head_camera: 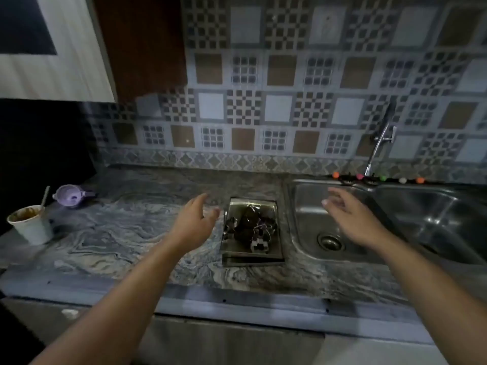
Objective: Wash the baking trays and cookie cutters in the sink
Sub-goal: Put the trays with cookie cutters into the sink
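A shiny metal baking tray (274, 255) lies on the marbled counter just left of the steel sink (303, 204). Several metal cookie cutters (250, 227) are piled in the tray. My left hand (193, 219) hovers open just left of the tray, fingers spread, holding nothing. Over the left sink basin, right of the tray, my right hand (350, 216) is also open and empty. Neither hand touches the tray.
A tap (378, 147) rises behind the sink, with small coloured balls (380, 178) along the back rim. A drain (329, 242) sits in the left basin. A dirty paper cup (30, 225) with a stick and a purple sieve-like cup (71, 195) stand at the counter's left.
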